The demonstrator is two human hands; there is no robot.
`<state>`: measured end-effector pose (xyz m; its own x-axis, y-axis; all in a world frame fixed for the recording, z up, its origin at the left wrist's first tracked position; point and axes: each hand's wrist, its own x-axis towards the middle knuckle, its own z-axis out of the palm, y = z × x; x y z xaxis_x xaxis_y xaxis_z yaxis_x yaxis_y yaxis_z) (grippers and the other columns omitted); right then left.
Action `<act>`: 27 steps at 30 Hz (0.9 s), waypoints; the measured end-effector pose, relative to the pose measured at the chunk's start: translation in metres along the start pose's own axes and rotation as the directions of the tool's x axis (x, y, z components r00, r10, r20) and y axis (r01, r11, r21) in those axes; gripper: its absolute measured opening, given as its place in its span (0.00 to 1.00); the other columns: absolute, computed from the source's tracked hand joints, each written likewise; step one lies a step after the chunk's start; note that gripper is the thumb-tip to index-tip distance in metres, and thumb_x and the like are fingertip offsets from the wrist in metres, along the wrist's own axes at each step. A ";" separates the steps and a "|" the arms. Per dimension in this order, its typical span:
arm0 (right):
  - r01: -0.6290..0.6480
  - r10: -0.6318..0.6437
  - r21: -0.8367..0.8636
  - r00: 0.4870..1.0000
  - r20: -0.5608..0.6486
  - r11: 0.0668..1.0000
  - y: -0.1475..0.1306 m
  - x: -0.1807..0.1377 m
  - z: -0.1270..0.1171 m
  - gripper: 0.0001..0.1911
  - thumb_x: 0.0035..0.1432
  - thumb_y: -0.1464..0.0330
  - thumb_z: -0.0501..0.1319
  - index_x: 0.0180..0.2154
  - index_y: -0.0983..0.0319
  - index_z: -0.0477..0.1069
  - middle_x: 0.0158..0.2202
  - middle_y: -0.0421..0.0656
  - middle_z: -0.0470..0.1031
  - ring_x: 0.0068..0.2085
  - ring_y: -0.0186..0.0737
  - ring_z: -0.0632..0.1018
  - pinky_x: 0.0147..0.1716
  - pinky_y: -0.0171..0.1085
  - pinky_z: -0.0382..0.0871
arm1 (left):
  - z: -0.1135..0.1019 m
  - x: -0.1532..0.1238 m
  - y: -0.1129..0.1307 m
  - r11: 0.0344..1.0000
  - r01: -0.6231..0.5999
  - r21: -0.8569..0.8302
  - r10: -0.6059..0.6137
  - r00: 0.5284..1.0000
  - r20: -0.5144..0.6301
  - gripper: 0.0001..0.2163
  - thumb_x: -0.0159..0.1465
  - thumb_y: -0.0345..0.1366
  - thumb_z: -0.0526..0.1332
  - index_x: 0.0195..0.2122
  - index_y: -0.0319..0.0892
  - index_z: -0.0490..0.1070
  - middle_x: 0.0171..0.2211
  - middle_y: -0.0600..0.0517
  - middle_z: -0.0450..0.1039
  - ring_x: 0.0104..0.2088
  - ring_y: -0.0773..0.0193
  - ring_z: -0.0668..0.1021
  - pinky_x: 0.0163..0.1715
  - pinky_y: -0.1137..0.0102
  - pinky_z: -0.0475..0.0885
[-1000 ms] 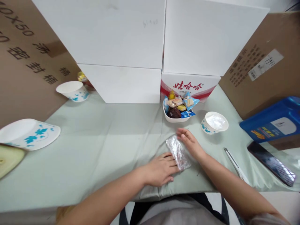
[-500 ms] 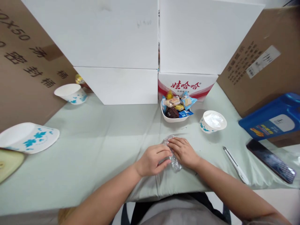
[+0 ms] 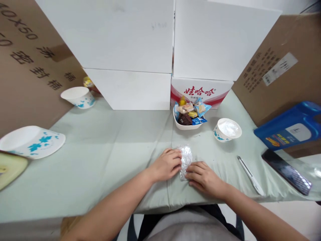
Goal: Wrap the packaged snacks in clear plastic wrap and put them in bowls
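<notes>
Table: flat backing I'd press against.
Left hand: fingers curled at the left edge of the clear plastic; pinching or pressing, I can't tell.
Right hand: fingertips at its lower right; pinch likewise unclear.
Sheet: between both hands, on the table; I'd keep pressure light, even.

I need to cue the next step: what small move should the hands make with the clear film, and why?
Perhaps press the film flat with the right hand while the left hand steadies it: it looks crinkled on the cloth, with the left hand at its left edge and the right at its lower right.
</notes>
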<state>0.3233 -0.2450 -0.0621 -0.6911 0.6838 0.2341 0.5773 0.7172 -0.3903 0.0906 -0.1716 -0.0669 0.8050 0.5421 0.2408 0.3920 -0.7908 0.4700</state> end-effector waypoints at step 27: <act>-0.283 0.230 -0.114 0.911 -0.343 0.952 0.062 0.062 0.008 0.10 0.66 0.67 0.52 0.40 0.61 0.71 0.35 0.47 0.73 0.38 0.44 0.72 0.39 0.41 0.66 | 0.000 0.004 -0.002 0.995 0.054 0.081 -0.059 0.997 0.054 0.15 0.63 0.31 0.60 0.52 0.45 0.68 0.55 0.47 0.70 0.58 0.53 0.69 0.58 0.54 0.61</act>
<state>0.3133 -0.1593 -0.0786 -0.3475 0.8336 0.4293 0.7950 0.5047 -0.3365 0.0931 -0.1675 -0.0667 0.8038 0.5712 0.1663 0.4698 -0.7809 0.4118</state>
